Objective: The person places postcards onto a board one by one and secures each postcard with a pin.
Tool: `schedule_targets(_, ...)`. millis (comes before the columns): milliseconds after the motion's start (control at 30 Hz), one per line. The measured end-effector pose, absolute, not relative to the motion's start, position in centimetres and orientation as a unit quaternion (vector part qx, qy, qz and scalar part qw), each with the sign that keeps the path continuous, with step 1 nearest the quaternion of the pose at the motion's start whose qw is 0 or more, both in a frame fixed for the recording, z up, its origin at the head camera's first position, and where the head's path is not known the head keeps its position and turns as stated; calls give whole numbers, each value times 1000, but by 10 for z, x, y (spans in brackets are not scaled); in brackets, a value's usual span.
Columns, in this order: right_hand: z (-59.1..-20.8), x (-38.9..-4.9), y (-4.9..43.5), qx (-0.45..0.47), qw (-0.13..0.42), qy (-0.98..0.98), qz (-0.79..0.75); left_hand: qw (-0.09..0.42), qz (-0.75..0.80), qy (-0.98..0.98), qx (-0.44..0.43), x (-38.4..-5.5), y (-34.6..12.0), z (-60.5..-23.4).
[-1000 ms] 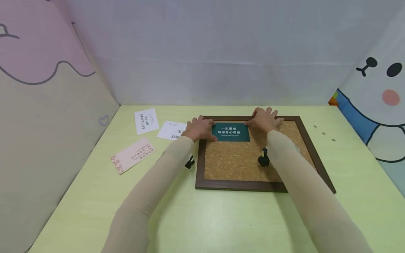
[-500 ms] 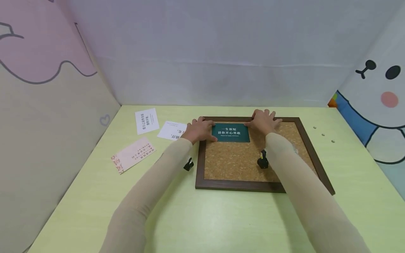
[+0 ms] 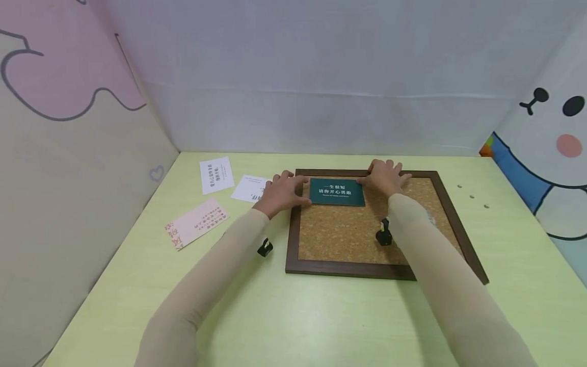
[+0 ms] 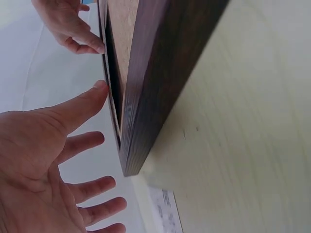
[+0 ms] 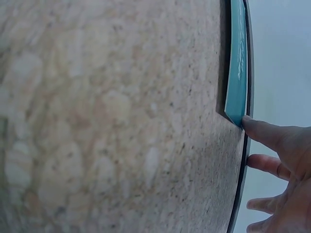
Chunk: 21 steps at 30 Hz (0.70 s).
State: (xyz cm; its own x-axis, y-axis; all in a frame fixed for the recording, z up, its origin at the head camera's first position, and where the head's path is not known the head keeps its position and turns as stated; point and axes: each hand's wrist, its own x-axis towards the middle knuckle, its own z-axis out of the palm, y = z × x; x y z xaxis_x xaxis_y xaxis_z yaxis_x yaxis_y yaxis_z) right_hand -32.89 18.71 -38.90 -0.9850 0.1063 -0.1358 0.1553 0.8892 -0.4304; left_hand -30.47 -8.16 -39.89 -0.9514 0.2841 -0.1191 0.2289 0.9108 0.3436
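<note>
Two pale sleeves [image 3: 440,270] reach over a light green table [image 3: 293,321]. Past its bare near part lies a cork board [image 3: 335,234] in a brown frame [image 3: 348,267]; left of it is a pink card [image 3: 196,223]. Toward the board's far edge, left of its middle, lies a green card [image 3: 337,192], its near edge raised off the cork. The left hand [image 3: 282,193] is spread, thumb beside the card's left end; I cannot tell if they touch. The right hand [image 3: 386,177] is loosely open, its thumb touching the card's far right corner. Two white cards [image 3: 217,175] lie left of the frame, before a pale wall [image 3: 321,76].
</note>
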Motion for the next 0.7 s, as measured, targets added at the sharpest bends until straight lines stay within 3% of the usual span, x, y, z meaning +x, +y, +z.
schedule_targets(400,-389,-329,188,65,61,969,-229,61,141,982,111,-295,-169,-378)
schedule_targets(700,-390,-330,189,67,61,969,-228,118,96,981,117,-294,-249,-365)
